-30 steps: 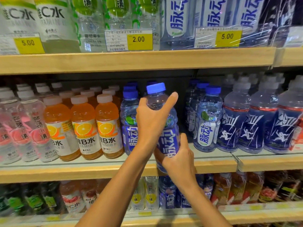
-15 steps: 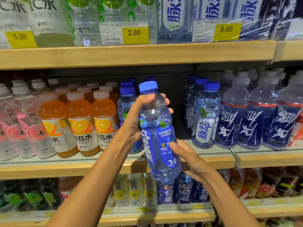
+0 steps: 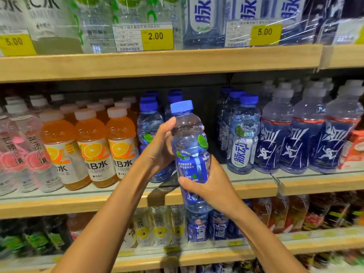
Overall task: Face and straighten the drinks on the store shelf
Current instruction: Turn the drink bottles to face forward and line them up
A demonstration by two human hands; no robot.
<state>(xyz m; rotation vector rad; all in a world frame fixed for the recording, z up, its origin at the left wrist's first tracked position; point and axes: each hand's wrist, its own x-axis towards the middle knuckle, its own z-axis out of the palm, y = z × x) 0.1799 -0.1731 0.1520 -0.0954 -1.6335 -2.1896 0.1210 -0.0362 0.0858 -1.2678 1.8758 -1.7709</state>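
Shelving of pale wood (image 3: 157,64) holds mostly faced rows; the slot left of the white-labelled blue-capped bottle (image 3: 243,134) waits unfilled. My left hand (image 3: 159,148) and right hand (image 3: 208,186) grip the clear blue-capped bottle (image 3: 189,154) before that slot, label turned sideways, slightly tilted.

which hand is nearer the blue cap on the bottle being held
Left. The left hand grips the bottle's shoulder just under the blue cap; the right hand holds the bottle low, farther down.
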